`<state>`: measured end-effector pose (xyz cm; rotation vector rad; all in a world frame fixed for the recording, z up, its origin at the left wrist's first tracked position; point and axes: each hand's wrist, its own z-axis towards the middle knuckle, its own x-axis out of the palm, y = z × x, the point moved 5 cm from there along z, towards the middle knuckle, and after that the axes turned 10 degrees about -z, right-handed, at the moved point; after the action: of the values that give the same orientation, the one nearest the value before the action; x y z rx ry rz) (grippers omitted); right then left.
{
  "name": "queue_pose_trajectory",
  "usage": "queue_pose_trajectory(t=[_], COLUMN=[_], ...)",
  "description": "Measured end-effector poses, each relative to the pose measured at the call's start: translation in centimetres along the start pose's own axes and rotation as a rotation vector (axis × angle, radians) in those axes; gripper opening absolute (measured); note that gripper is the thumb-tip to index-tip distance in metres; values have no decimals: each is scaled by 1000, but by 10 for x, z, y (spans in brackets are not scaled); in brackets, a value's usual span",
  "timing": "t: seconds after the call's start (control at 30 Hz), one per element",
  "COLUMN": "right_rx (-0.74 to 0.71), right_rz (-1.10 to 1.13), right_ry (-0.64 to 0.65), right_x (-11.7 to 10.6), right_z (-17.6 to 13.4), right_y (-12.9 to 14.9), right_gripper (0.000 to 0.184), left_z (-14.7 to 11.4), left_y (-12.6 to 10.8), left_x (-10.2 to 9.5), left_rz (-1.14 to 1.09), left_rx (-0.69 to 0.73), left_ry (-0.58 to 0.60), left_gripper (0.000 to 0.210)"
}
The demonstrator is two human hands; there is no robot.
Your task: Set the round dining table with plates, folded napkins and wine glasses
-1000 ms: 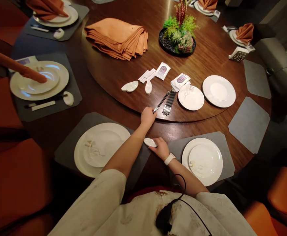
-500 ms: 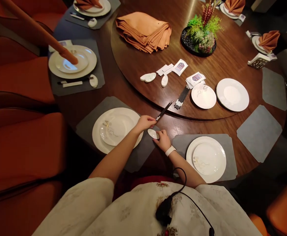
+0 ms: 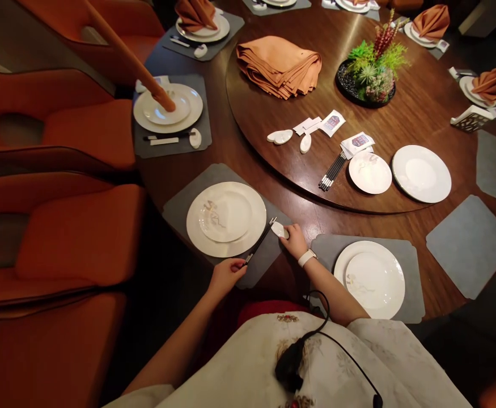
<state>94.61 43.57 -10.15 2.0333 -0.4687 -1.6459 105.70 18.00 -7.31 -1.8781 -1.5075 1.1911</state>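
My left hand [image 3: 227, 276] grips the rear ends of black chopsticks [image 3: 260, 242] with silver-coloured bands, held at a slant over the grey placemat [image 3: 254, 277]. Their tips point up and right, close to a small white chopstick rest [image 3: 279, 229]. Closed around that rest's right end are the fingers of my right hand [image 3: 294, 241], at the mat's right edge. Beside the chopsticks, on the same mat, a small white plate [image 3: 226, 212] is stacked on a larger white plate [image 3: 194, 238].
On the raised turntable lie folded orange napkins [image 3: 279, 65], a planter [image 3: 367, 73], spare chopsticks [image 3: 333, 171], white rests [image 3: 305, 143], printed packets [image 3: 357, 144] and two plates [image 3: 422, 173]. Another plate setting [image 3: 371, 280] is at my right. An orange rolled cloth [image 3: 162, 96] stands over the left setting.
My left hand has moved down and toward me, bringing the chopsticks from near the turntable edge to over the mat. My right hand stays at the rest. The view has shifted left.
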Motion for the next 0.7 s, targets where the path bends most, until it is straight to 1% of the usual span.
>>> queue_pose_trajectory(t=[0.1,0.17,0.3,0.4,0.5,0.7], right_rx=[8,16,20,23,28,32], right_rz=[-40,-61,-77,-89,-98,-89], right_ry=[17,34,44,44,54,58], right_x=[0,0,0,-1,-2,-5], right_z=[0,0,0,0,-1,-2], right_y=[1,1,2,3,5,6], right_gripper=[38,39,37,38,40,40], left_z=[-1,-1,0,1,0,1], left_y=[2,6,18,23,23,21], left_x=[1,5,7,6,6,5], left_rz=[193,242,248,234,223,227], left_rx=[162,216,228,228,245,249], left_ry=[-31,-29,-72,-102,-109,-117], left_gripper=[26,25,22,24,26,19])
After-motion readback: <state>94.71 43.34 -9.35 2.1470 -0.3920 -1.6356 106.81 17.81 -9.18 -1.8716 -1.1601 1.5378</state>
